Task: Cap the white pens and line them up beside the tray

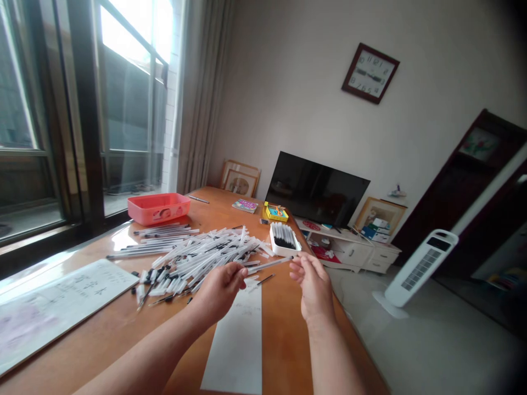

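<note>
Between my two hands a slim translucent pen (272, 265) with a dark end is held nearly level above the table. My left hand (224, 288) pinches its left end between thumb and fingers. The dark right end is pinched by the fingertips of my right hand (310, 285). Just beyond lies a large heap of white pen barrels (218, 247), with black caps (162, 274) and thin refills at its near left. A white box (285, 249) holds upright pen parts with black ends. A loose dark refill (265, 279) rests on the table below the held pen.
A red plastic basket (158, 209) stands at the back left, near assembled-looking pens (152, 241). A notebook (61, 307) lies at left; a white paper strip (236, 340) runs under my hands. A yellow box (276, 212) sits near the table's (300, 340) right edge.
</note>
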Demonstrator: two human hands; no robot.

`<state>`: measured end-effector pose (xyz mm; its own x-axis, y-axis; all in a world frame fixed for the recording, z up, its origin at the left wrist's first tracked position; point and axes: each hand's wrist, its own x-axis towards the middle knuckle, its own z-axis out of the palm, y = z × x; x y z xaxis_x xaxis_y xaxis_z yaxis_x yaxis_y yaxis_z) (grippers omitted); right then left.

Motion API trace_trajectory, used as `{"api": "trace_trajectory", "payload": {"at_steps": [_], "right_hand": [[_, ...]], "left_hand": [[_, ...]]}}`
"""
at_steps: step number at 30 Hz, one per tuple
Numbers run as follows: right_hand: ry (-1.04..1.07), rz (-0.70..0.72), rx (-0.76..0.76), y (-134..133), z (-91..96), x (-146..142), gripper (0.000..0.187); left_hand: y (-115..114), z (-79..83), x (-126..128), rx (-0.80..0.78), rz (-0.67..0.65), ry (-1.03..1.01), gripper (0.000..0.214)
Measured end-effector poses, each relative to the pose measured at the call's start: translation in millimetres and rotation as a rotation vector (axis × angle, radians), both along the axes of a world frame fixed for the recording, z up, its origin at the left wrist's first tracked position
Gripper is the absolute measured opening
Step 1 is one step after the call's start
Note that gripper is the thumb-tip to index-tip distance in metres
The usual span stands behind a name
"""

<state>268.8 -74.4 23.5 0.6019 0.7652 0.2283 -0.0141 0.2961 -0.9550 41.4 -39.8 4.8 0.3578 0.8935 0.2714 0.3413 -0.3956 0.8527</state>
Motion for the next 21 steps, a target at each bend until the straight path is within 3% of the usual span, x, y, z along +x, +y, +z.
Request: {"api": "trace_trajectory", "payload": {"at_steps": [5, 7, 15, 19, 21], "right_hand": [[-0.539, 0.096, -0.010, -0.8, -3.5, 1.4, 0.034], [-0.636, 0.174, -0.059, -0.1, -7.2, 3.9, 0.033], [-0.506, 0.408, -0.265, -2.4, -18.1, 9.5, 0.027], [-0.505, 0.420, -0.291, -2.7, -18.4, 7.5, 0.024], [-0.552, 0.341, -0.250, 0.3, -20.2, 11.3, 0.025]], "left_hand": [[1.7, 0.4, -1.8, -0.033, -0.018, 0.017, 0.041], [3.4, 1.8, -2.7, -0.053, 0.004, 0.005, 0.043], [6.9, 7.1, -3.7, -0.188, 0.072, -0.179, 0.051], [5.5, 10.7, -6.4, -0.250, 0.070, -0.254, 0.055], [7.6, 10.2, -8.3, -0.247, 0.087, -0.279, 0.054]]}}
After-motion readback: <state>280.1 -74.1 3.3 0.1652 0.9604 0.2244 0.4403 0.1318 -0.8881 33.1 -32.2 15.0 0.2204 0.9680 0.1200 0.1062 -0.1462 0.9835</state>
